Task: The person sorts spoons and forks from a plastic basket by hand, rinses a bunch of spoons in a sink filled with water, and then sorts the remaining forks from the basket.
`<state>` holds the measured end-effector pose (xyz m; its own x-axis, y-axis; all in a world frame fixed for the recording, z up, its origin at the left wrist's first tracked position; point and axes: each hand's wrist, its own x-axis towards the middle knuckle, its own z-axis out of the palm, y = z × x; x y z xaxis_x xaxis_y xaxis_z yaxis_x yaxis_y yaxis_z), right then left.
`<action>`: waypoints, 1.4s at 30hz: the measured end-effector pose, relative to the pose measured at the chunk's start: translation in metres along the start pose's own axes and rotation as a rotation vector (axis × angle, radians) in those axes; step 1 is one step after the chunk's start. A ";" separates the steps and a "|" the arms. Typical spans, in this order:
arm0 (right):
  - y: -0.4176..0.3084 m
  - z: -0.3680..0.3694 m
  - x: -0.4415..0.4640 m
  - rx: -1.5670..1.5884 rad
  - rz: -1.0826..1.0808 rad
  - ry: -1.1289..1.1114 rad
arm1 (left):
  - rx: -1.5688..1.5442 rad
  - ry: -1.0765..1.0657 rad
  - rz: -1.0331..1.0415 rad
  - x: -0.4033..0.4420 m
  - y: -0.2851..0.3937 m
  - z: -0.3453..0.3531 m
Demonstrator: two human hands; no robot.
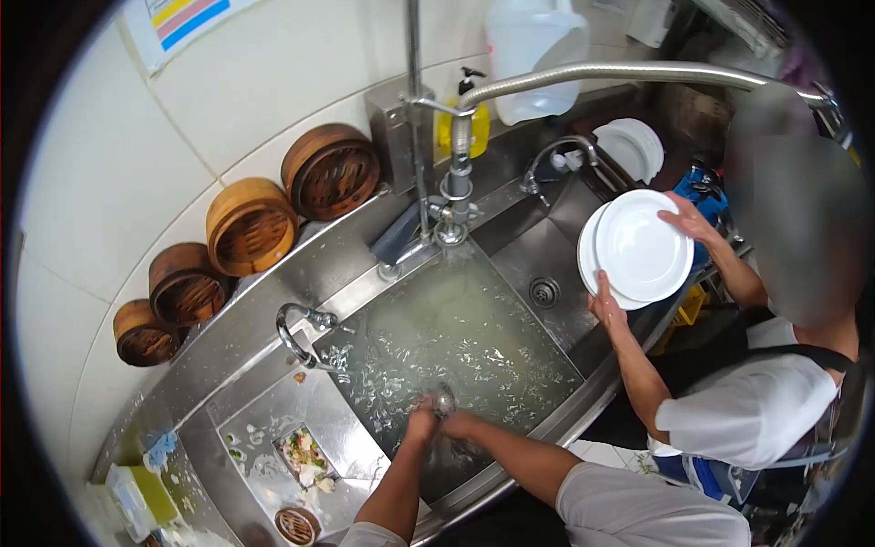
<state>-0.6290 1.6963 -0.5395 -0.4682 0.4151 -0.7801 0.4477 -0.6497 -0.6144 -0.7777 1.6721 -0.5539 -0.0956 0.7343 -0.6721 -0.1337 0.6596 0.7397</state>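
One shiny thing (444, 401) shows between left hand (422, 421) and right hand (461, 425), long axis unclear. I can't tell either grip's state. Four steamers (251, 230) line the wall (228, 82).

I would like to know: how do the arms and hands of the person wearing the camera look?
The left hand and right hand show no gloves, though water partly hides them. The forearms are bare, without visible watch or bracelet. The sleeves are short and pale grey.
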 end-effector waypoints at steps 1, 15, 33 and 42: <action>-0.009 0.003 -0.004 -0.162 0.028 0.235 | -0.261 0.037 -0.206 0.005 0.003 0.007; -0.096 0.013 -0.139 -0.280 -0.119 -0.185 | -0.691 -0.420 -0.179 -0.027 0.021 -0.001; 0.132 -0.061 -0.435 -0.781 -0.067 0.131 | 0.346 0.286 0.927 -0.117 0.130 -0.039; 0.583 -0.158 -0.424 -0.531 -0.013 0.317 | 0.635 -0.050 0.957 -0.220 0.077 0.226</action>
<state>-0.0489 1.2421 -0.5860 -0.2635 0.6427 -0.7194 0.8000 -0.2712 -0.5353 -0.5437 1.5974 -0.3410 0.1513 0.9744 0.1662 0.4957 -0.2202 0.8401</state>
